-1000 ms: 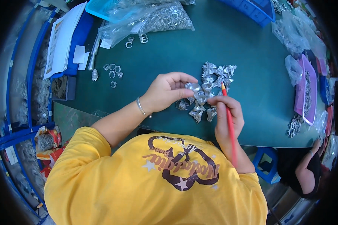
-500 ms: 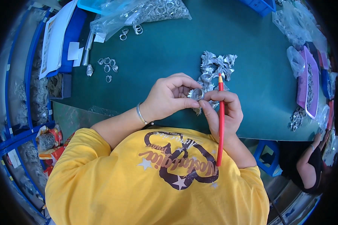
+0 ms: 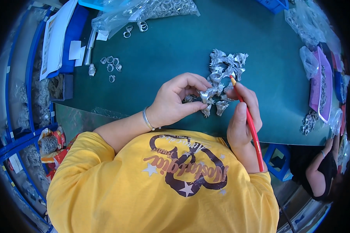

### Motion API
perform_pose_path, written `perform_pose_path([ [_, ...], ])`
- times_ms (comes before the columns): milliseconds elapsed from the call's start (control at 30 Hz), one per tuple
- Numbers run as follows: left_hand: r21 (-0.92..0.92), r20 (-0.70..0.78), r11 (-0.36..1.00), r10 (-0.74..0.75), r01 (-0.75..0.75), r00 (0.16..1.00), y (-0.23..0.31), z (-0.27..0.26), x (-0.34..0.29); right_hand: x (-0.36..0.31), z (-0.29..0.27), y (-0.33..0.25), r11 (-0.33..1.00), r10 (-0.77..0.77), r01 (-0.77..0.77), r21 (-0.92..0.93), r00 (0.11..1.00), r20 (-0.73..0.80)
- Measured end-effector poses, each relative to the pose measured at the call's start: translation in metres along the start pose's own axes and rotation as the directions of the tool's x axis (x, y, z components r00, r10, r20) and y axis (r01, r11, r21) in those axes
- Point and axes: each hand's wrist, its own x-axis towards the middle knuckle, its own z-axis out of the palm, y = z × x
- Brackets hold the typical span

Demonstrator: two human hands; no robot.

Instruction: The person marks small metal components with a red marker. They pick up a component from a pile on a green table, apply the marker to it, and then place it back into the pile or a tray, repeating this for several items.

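Observation:
Between the thumb and fingers of my left hand (image 3: 174,95) is a wide silver ring (image 3: 207,96), its band seen from the side. My right hand (image 3: 243,124) is closed around a red pencil (image 3: 252,128), which slants with its pale tip (image 3: 233,80) up and to the left. That tip lies over the right part of a pile of silver rings (image 3: 218,58) with jagged, feather-like edges. Several of these rings also lie around and just beyond the held one. My right fingertips are close to the pile; the pencil partly hides them.
Small silver rings (image 3: 110,67) lie on the green table (image 3: 163,50) at left, near a metal ring stick (image 3: 90,48). A clear bag of rings (image 3: 169,9) is at the back. A purple basket (image 3: 317,85) stands at right, with a person's arm (image 3: 319,171) beyond the table edge.
My right hand has come away from the held ring and moved right, tilting the pencil. My left hand has turned the ring so its opening no longer faces up.

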Motion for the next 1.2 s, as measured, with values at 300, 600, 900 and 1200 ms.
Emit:
perform_pose_path([
  [300, 0.038, -0.010, 0.999, 0.021, -0.020, 1.000, -0.002, 0.000, -0.001, -0.001, -0.005, -0.004, 0.962, -0.271, 0.274, 0.002, 0.948, 0.165],
  [600, 0.269, 0.036, 0.957, 0.103, -0.109, 0.994, -0.002, -0.001, -0.003, 0.000, 0.002, -0.005, 0.957, -0.266, 0.283, -0.065, 0.944, 0.196],
  [900, 0.201, -0.002, 0.980, 0.018, -0.017, 1.000, 0.002, 0.004, -0.005, -0.001, -0.004, -0.007, 0.950, -0.223, 0.261, -0.169, 0.951, 0.215],
  [1200, 0.297, -0.012, 0.955, 0.010, -0.006, 1.000, 0.006, 0.001, -0.006, -0.003, -0.004, -0.003, 0.969, -0.239, 0.245, -0.029, 0.962, 0.135],
])
